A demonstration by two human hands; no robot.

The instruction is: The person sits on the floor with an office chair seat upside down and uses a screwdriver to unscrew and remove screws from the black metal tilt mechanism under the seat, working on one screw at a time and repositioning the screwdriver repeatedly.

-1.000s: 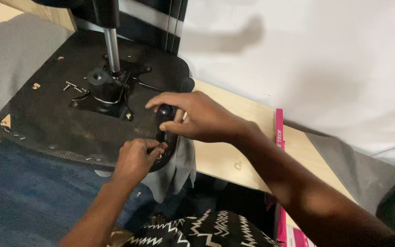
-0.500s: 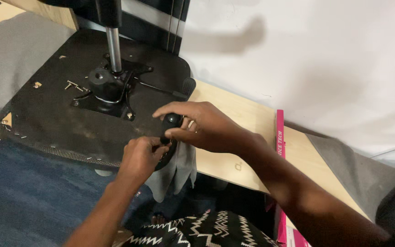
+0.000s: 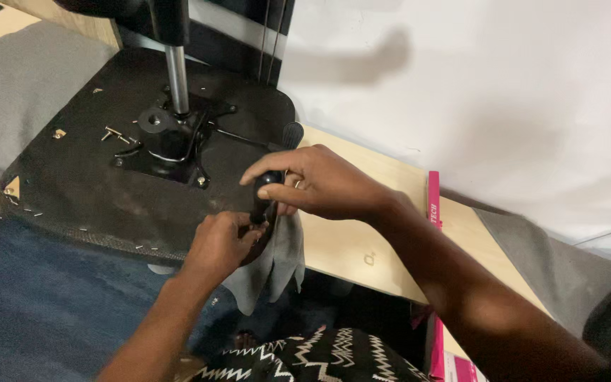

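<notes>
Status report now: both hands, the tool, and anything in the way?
Right hand gripping black tool handle from above. Left hand steadying its lower end at the upturned seat base edge. Grey cloth hangs beneath; loose screws lie clear.

Matt black fabric-covered seat underside (image 3: 86, 184), shiny metal post (image 3: 177, 71), smooth pale wooden board (image 3: 362, 240), grey cloth (image 3: 277, 262).

Home room (white wall (image 3: 496, 106), blue carpet (image 3: 44, 297)) used for chair repair.

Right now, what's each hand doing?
Left hand: closed at the seat underside edge, over grey fabric.
Right hand: closed on a black tool handle.
</notes>
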